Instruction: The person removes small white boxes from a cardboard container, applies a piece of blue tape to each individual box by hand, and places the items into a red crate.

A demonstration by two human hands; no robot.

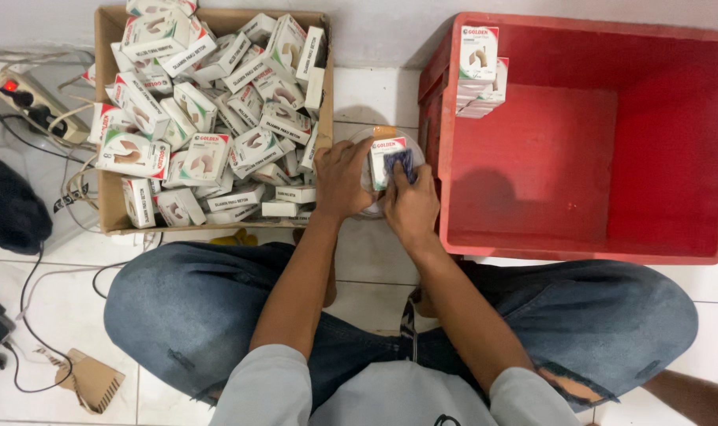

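While our left hand [342,180] steadies a small white-and-red cardboard packet [384,160] over the clear round plastic tub [368,136], our right hand [410,207] presses a dark blue pad [401,164] against its face, fingers pinched on it. We judge the marking step is underway; placing it in the red plastic crate [690,142] calls for a rightward reach.

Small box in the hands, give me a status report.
Left hand grips small box. Right hand presses dark object on it. Red crate right, nothing blocking.
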